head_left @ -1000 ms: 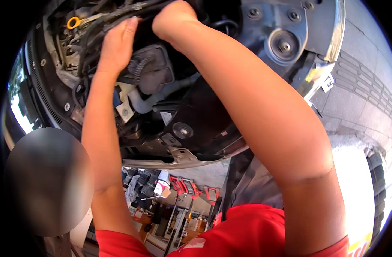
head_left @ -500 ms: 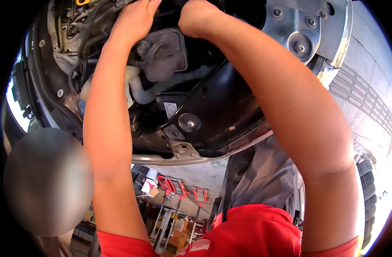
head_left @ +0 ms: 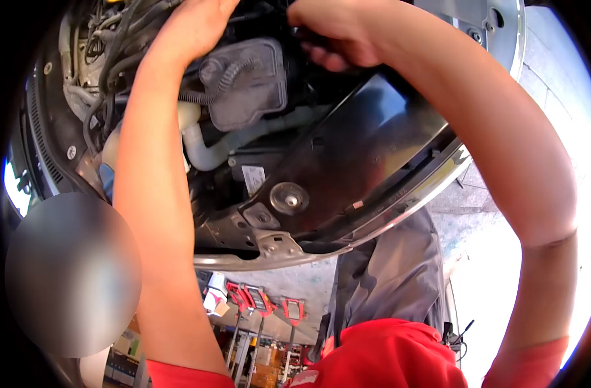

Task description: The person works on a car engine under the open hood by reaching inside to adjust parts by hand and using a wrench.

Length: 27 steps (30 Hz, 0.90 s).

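Observation:
Both my arms reach into a car's engine bay at the top of the head view. My left hand [head_left: 195, 27] lies at the top edge, above and left of a dark plastic box [head_left: 250, 84] with a ribbed hose [head_left: 229, 81]; its fingertips are cut off by the frame. To the right of the box, my right hand [head_left: 339, 35] is bent with curled fingers over a dark gap; what it holds, if anything, is hidden. Below the box runs a pale bent pipe [head_left: 208, 155]. A black panel [head_left: 347, 155] stretches beneath my right forearm.
The metal front edge [head_left: 276, 262] of the car curves below the bay. Red stands [head_left: 253, 299] and boxes [head_left: 216, 294] are on the ground at the bottom. A blurred round patch covers the lower left. Paving lies at the right.
My right hand has moved right and turned, so its curled fingers now show. My right elbow has swung outward to the right. The view has shifted over the engine bay.

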Each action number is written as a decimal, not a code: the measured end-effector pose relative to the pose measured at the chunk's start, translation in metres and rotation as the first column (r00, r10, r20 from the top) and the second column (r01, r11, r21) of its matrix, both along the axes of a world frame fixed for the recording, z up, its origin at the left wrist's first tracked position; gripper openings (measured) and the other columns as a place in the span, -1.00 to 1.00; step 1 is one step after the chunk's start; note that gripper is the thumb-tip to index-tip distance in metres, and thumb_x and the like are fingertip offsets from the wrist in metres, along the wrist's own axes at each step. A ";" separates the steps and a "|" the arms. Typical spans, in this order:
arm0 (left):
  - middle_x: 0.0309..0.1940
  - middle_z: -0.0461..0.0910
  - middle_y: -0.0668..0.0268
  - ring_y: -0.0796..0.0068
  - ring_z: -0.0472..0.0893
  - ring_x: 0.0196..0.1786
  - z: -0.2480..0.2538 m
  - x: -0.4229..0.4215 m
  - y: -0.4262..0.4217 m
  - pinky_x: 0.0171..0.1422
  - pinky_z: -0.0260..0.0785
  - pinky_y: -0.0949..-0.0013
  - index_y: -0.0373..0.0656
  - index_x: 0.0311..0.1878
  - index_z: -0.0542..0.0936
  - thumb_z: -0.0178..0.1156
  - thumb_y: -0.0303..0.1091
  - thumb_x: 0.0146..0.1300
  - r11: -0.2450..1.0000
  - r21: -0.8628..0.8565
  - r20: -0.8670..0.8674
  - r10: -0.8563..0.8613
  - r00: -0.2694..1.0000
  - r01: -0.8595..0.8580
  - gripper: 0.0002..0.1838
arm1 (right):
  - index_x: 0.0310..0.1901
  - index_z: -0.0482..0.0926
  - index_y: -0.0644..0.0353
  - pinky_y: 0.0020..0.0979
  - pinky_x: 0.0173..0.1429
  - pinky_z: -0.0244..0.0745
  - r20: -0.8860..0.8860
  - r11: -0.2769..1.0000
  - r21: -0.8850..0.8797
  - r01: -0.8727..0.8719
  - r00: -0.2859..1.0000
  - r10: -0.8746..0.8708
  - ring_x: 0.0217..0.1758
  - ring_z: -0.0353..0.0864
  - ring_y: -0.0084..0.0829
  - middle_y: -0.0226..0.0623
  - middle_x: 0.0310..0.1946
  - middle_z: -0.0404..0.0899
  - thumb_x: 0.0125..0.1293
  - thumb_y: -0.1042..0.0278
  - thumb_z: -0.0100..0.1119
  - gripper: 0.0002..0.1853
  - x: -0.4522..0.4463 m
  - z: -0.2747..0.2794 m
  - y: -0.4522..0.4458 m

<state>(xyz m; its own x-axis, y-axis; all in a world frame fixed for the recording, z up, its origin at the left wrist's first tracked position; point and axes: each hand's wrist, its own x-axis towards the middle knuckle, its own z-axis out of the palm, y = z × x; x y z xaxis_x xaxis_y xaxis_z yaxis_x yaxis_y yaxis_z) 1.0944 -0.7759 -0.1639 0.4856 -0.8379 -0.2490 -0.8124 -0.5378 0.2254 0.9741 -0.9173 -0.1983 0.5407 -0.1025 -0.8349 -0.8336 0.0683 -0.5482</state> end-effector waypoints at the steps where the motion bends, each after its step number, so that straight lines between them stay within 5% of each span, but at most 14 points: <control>1: -0.25 0.56 -0.07 -0.06 0.52 -0.10 -0.004 0.004 -0.002 -0.01 0.34 0.17 -0.33 -0.13 0.45 -0.10 -0.08 0.37 0.999 -0.032 -0.076 -0.010 0.997 0.007 -0.58 | -0.43 0.55 0.21 -0.33 -0.35 0.45 0.210 0.959 -0.210 -0.189 0.949 0.233 -0.51 0.50 -0.23 -0.16 -0.50 0.54 0.27 0.34 -0.13 -0.74 -0.007 0.003 -0.009; 3: -0.26 0.51 -0.16 -0.12 0.49 -0.11 -0.008 0.002 -0.006 -0.03 0.32 0.14 -0.35 -0.20 0.50 -0.05 -0.19 0.33 0.983 0.178 0.023 -0.044 0.999 0.039 -0.65 | -0.41 0.57 0.24 -0.30 -0.31 0.47 0.394 0.659 -0.663 -0.354 0.584 0.710 -0.46 0.56 -0.17 -0.08 -0.49 0.57 0.24 0.36 -0.14 -0.74 -0.020 0.010 -0.021; 5: -0.25 0.51 -0.16 -0.10 0.50 -0.11 -0.009 0.007 -0.008 -0.03 0.33 0.14 -0.36 -0.23 0.53 -0.04 -0.20 0.31 0.955 0.288 -0.156 -0.025 0.987 0.069 -0.65 | -0.36 0.63 0.22 -0.24 -0.17 0.49 0.183 0.220 -0.895 -0.388 0.130 0.974 -0.25 0.63 -0.13 0.01 -0.39 0.61 0.16 0.38 -0.08 -0.76 -0.032 0.068 -0.035; 8: -0.15 0.56 -0.05 0.08 0.54 -0.06 -0.003 0.002 -0.021 0.07 0.31 0.29 -0.35 -0.09 0.55 -0.02 -0.12 0.32 0.915 0.401 -0.310 0.082 0.947 0.052 -0.58 | -0.42 0.62 0.23 -0.25 -0.19 0.49 -0.090 -0.004 -0.924 -0.383 0.207 0.974 -0.27 0.61 -0.09 -0.06 -0.41 0.61 0.11 0.38 -0.03 -0.79 -0.065 0.129 -0.056; 10: -0.06 0.59 0.15 0.29 0.52 0.04 0.011 -0.005 -0.027 0.19 0.22 0.42 -0.33 0.00 0.54 -0.04 -0.06 0.33 0.892 0.449 -0.343 0.218 0.914 -0.045 -0.52 | -0.42 0.62 0.25 -0.25 -0.20 0.49 -0.215 -0.100 -0.920 -0.379 0.273 0.938 -0.28 0.61 -0.09 -0.06 -0.42 0.61 0.10 0.39 -0.02 -0.80 -0.080 0.128 -0.067; 11: -0.06 0.59 0.15 0.29 0.52 0.04 0.006 -0.003 -0.027 0.19 0.22 0.42 -0.33 0.00 0.54 -0.04 -0.06 0.33 0.891 0.452 -0.351 0.214 0.912 -0.035 -0.52 | -0.43 0.61 0.27 -0.25 -0.21 0.49 -0.212 -0.129 -0.923 -0.362 0.200 0.957 -0.29 0.60 -0.09 -0.07 -0.45 0.60 0.12 0.38 -0.02 -0.79 -0.086 0.113 -0.087; 13: -0.05 0.58 0.12 0.26 0.52 0.04 -0.001 0.000 -0.027 0.20 0.23 0.41 -0.34 0.01 0.53 -0.03 -0.06 0.32 0.871 0.487 -0.351 0.134 0.927 0.059 -0.51 | -0.43 0.60 0.28 -0.24 -0.22 0.49 -0.202 -0.149 -0.926 -0.346 0.122 0.972 -0.30 0.59 -0.09 -0.09 -0.47 0.59 0.13 0.36 -0.02 -0.78 -0.093 0.116 -0.084; 14: -0.05 0.57 0.10 0.26 0.52 0.04 -0.005 -0.001 -0.028 0.21 0.23 0.42 -0.35 0.01 0.53 -0.03 -0.08 0.32 0.858 0.508 -0.346 0.120 0.930 0.079 -0.52 | -0.44 0.59 0.28 -0.24 -0.22 0.49 -0.117 0.073 -0.924 -0.375 0.459 0.881 -0.32 0.58 -0.08 -0.11 -0.49 0.58 0.14 0.33 0.01 -0.78 -0.109 0.131 -0.073; 16: -0.05 0.58 0.09 0.25 0.52 0.03 -0.005 -0.005 -0.033 0.20 0.23 0.42 -0.34 0.01 0.53 -0.04 -0.10 0.32 0.838 0.537 -0.331 0.105 0.938 0.095 -0.54 | -0.46 0.58 0.28 -0.24 -0.22 0.49 -0.052 0.288 -0.902 -0.321 0.744 0.666 -0.33 0.57 -0.08 -0.13 -0.50 0.57 0.15 0.30 0.03 -0.77 -0.102 0.144 -0.063; 19: -0.07 0.58 0.09 0.26 0.53 0.02 -0.008 -0.003 -0.045 0.19 0.24 0.41 -0.33 -0.01 0.54 -0.05 -0.13 0.32 0.788 0.597 -0.334 0.072 0.940 0.152 -0.56 | -0.49 0.58 0.28 -0.24 -0.22 0.49 -0.288 0.520 -0.604 -0.604 0.774 0.564 -0.33 0.57 -0.07 -0.13 -0.46 0.58 0.14 0.25 0.07 -0.75 -0.090 0.148 -0.070; 24: -0.07 0.58 0.11 0.30 0.52 0.04 -0.011 -0.009 -0.043 0.20 0.23 0.43 -0.31 -0.01 0.55 -0.05 -0.18 0.32 0.737 0.650 -0.314 0.039 0.949 0.185 -0.60 | -0.43 0.60 0.25 -0.23 -0.19 0.49 -0.075 0.548 -0.654 -0.522 0.765 0.640 -0.29 0.58 -0.08 -0.12 -0.40 0.59 0.14 0.28 0.08 -0.79 -0.120 0.106 -0.058; 27: 0.03 0.55 0.15 0.35 0.46 0.15 -0.019 0.007 -0.019 0.29 0.16 0.45 -0.31 0.06 0.52 -0.05 -0.20 0.32 0.880 0.463 -0.415 0.115 0.903 0.101 -0.59 | -0.40 0.61 0.24 -0.22 -0.17 0.50 -0.002 0.575 -0.641 -0.508 0.750 0.661 -0.26 0.59 -0.09 -0.12 -0.37 0.60 0.13 0.30 0.08 -0.80 -0.122 0.086 -0.048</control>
<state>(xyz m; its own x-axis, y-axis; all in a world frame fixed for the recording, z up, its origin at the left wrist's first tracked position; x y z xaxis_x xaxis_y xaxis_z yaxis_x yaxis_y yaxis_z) 1.1015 -0.7946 -0.1829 0.2492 -0.5676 -0.7847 -0.6933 -0.6703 0.2646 0.8525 -0.9652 -0.1128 0.8107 -0.1036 -0.5762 -0.4283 -0.7759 -0.4632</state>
